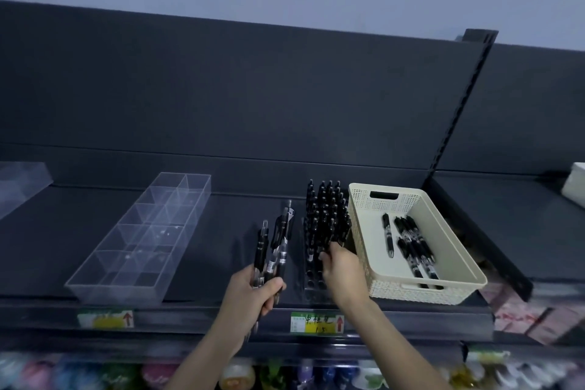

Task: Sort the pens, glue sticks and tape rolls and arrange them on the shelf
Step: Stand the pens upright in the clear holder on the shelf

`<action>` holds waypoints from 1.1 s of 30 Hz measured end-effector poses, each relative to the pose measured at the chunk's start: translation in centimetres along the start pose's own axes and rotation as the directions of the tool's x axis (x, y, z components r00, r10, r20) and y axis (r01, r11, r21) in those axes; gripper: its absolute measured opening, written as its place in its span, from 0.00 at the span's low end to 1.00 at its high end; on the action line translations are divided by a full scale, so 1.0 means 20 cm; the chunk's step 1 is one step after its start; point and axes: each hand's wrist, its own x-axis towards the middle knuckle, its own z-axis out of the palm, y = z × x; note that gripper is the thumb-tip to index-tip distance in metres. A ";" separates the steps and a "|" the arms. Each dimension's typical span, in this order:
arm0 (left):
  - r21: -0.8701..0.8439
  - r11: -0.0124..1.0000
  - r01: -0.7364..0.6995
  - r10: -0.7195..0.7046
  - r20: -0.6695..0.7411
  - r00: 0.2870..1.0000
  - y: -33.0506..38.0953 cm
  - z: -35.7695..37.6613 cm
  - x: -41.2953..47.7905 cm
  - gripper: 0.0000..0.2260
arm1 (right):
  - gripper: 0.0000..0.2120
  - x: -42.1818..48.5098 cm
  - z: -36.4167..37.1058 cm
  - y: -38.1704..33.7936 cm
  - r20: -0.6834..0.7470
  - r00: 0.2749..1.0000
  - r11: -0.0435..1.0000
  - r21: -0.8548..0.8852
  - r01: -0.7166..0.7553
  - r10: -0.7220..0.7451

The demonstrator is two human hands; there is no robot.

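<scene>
Pens (326, 215), black, standing upright in a black holed rack (311, 286) mid-shelf (221, 225); the front rows of holes are unfilled.
Right hand (342, 272): at the rack's foremost standing pens, fingertips lost among the barrels, so grip or mere touch cannot be told.
Left hand (253, 294): just left of the rack, fingers clamped round a bundle of pens (275, 247), clicker ends up.
Cream basket (364, 199): against the rack's right side, several loose pens (411, 247) lying inside.
Clear divided tray (95, 288): well left of the rack.
Price label (317, 322): below the rack, writing hard to read.
Goods on the tier beneath are blurred.
</scene>
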 end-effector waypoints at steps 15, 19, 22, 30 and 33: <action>-0.059 0.996 0.062 -0.060 0.038 0.997 0.02 0.00 0.06 0.06 | 0.13 -0.03 -0.04 0.05 -0.084 0.996 0.993 0.122 0.011 0.000; -0.111 0.989 0.098 -0.087 0.104 0.991 0.03 0.03 0.07 0.04 | 0.05 -0.08 -0.14 -0.02 -0.090 0.996 0.897 0.440 0.051 -0.012; -0.147 0.982 0.119 -0.097 0.151 0.984 0.04 0.06 0.07 0.04 | 0.08 -0.11 -0.20 -0.09 0.023 0.998 0.775 0.632 0.025 -0.051; -0.139 0.980 0.142 -0.104 0.254 0.962 0.07 0.09 0.06 0.02 | 0.12 -0.12 -0.23 -0.10 0.134 0.991 0.608 0.788 -0.095 -0.020; -0.158 0.978 0.137 -0.095 0.246 0.965 0.08 0.10 0.06 0.02 | 0.10 -0.11 -0.25 -0.06 0.065 0.995 0.566 0.819 -0.094 0.071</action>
